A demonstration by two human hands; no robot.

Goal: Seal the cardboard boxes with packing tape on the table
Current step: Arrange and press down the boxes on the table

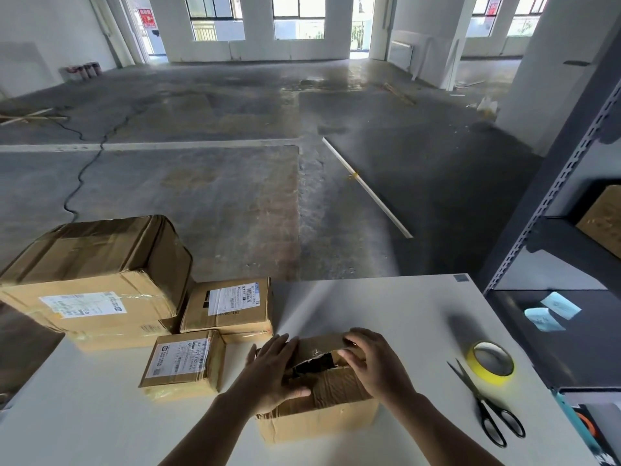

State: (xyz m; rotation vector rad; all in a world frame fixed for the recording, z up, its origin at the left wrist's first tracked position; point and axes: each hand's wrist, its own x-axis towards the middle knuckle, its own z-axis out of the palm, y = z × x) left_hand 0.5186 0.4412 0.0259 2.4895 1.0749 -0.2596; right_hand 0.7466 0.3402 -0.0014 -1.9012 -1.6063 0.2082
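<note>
Pressing box [322, 415] with flat left hand [274, 371], pinching its flap [322, 343] with right hand [373, 363] (dark gap showing between); rightward on counter [100, 415], tape [490, 363], scissors [487, 408].

The left hand [272, 368] and right hand [373, 364] are covering much of the top of the box [322, 418]. The gap between its flaps is showing only darkness, hiding the contents. The arms [215, 425] are running off the bottom edge. Left of the box, a carton [94, 264] is being cropped by the left edge, and its label [82, 306] is printing too small to read. Right of the box, the shelf [551, 230] is running off the right edge, and an orange thing [589, 427] on it is looking too blurred to name.
</note>
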